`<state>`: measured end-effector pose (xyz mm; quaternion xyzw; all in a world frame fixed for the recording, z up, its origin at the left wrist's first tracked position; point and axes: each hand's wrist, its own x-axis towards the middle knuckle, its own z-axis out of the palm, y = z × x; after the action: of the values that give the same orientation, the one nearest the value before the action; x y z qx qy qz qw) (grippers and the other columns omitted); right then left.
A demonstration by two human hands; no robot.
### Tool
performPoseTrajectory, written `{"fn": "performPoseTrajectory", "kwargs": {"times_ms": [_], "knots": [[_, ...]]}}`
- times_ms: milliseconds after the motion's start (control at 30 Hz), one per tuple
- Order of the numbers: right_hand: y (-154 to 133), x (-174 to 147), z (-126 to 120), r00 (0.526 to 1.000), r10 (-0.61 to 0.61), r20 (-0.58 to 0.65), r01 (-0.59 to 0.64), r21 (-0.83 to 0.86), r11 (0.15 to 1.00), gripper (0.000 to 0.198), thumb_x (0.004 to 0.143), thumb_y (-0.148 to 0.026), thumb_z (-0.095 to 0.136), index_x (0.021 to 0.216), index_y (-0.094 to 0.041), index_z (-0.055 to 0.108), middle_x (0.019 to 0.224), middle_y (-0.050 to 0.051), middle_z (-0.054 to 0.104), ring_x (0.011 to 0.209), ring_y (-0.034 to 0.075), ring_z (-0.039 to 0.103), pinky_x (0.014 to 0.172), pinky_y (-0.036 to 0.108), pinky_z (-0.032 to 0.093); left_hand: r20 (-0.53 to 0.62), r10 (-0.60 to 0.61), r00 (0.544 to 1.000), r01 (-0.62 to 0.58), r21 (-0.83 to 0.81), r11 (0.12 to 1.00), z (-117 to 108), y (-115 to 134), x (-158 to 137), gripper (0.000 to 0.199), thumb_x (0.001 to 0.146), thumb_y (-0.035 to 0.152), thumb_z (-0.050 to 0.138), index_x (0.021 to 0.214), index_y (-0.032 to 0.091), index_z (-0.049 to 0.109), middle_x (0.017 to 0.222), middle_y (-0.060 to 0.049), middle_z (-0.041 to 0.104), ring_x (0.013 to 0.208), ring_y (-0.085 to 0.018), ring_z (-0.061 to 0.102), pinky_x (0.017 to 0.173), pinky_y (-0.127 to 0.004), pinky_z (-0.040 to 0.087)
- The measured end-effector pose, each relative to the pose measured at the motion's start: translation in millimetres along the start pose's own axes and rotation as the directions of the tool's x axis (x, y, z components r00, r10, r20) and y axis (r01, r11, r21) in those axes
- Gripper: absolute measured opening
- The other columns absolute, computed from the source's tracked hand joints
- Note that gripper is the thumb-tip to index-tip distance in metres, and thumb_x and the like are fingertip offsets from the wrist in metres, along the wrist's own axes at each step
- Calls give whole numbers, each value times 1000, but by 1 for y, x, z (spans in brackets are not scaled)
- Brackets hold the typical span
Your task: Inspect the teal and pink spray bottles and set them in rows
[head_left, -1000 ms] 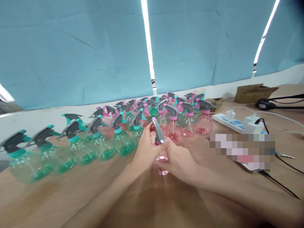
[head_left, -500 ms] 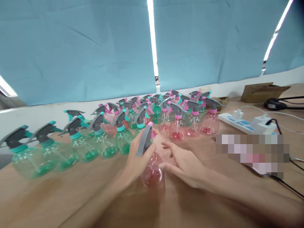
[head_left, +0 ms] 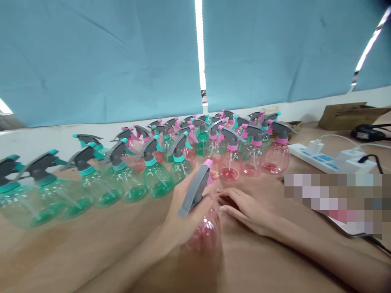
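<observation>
Far: creased blue sheet (head_left: pixel 122 61) across full width, w/ bright vert. strip (head_left: pixel 200 49) nr middle, slanting bright strip (head_left: pixel 371 47) far R. White wall band (head_left: pixel 45 136) below the sheet. Brown tabletop (head_left: pixel 253 260) in front. R side: white pwr strip (head_left: pixel 297 151) w/ blue markings, sm. white adapter (head_left: pixel 315 147) toward far end, bigger white adapter (head_left: pixel 348 159) nearer, blk plug (head_left: pixel 365 158) at that one; thin white cable (head_left: pixel 336 136) looping R. Beyond, far R: open cardbd box (head_left: pixel 345 116), blk device (head_left: pixel 366 132) just in front. Brown cardbd piece (head_left: pixel 293 127) L of box. Near R: flat item (head_left: pixel 350 228), mostly pixelated, pale edge showing, blk cable (head_left: pixel 376 243) at near end.
</observation>
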<state>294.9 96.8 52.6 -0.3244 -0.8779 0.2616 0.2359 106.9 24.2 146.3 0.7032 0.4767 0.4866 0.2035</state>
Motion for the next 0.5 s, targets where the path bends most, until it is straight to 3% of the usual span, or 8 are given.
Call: {"fn": "performPoseTrajectory", "kwargs": {"times_ms": [233, 400, 500], "knots": [[0, -4, 0, 997, -54, 52, 53, 20, 998, 44, 99, -50, 39, 125, -17, 53, 127, 15, 60, 117, 27, 55, 100, 47, 43, 88, -27, 996, 34, -88, 995, 8, 3, 3, 18, 76, 21, 49, 92, 27, 54, 63, 4, 50, 51, -15, 46, 53, -31, 46], [-1, -5, -1, 998, -55, 35, 54, 49, 997, 41, 99, -48, 40, 128, -21, 52, 125, 12, 61, 115, 27, 56, 97, 45, 46, 68, -64, 996, 67, -51, 996, 10, 3, 4, 10, 76, 27, 52, 85, 28, 56, 62, 2, 56, 53, -17, 52, 52, -32, 49], [-1, -6, -2, 998, -57, 38, 54, 68, 996, 41, 99, -48, 41, 129, -22, 51, 125, 12, 61, 114, 27, 57, 97, 46, 46, 63, -72, 995, 75, -46, 996, 10, 3, 4, 16, 75, 27, 53, 90, 28, 60, 63, 1, 59, 53, -18, 54, 51, -33, 50]]}}
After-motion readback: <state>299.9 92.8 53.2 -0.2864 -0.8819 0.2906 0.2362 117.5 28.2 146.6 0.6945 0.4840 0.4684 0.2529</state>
